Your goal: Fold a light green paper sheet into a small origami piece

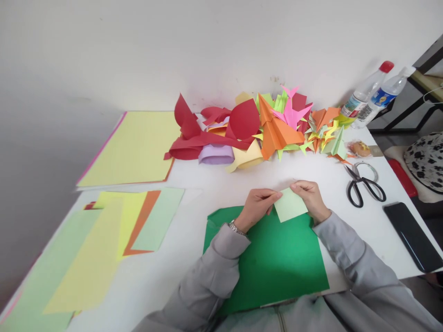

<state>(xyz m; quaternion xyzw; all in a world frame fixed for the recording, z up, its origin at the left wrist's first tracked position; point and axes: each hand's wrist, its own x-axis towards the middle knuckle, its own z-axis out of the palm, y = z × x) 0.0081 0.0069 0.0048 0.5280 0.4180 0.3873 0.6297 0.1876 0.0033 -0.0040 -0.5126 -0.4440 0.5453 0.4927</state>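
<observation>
The left hand [258, 208] and right hand [309, 198] stand a little apart, each pinching an edge of a pale green square [291, 206] between thumb and fingers, above a green sheet [277, 263] on the table [173, 258]. The tabletop is white, its far edge near a plain off-white wall [121, 50] with small brownish marks. Right of the hands lie scissors [365, 184], a tape roll [376, 170] and a dark phone [411, 237]; left, paper strips [86, 258] and a yellow sheet [134, 147]. Folded papers [277, 131] heap along the back. Beyond the right edge are a black metal frame [396, 121] and a black-and-white patterned cloth [425, 159]. The red-capped bottle [372, 83] has a multicoloured label, the white-capped bottle [398, 86] a blue one with a yellow emblem; their lettering is too small to read.
</observation>
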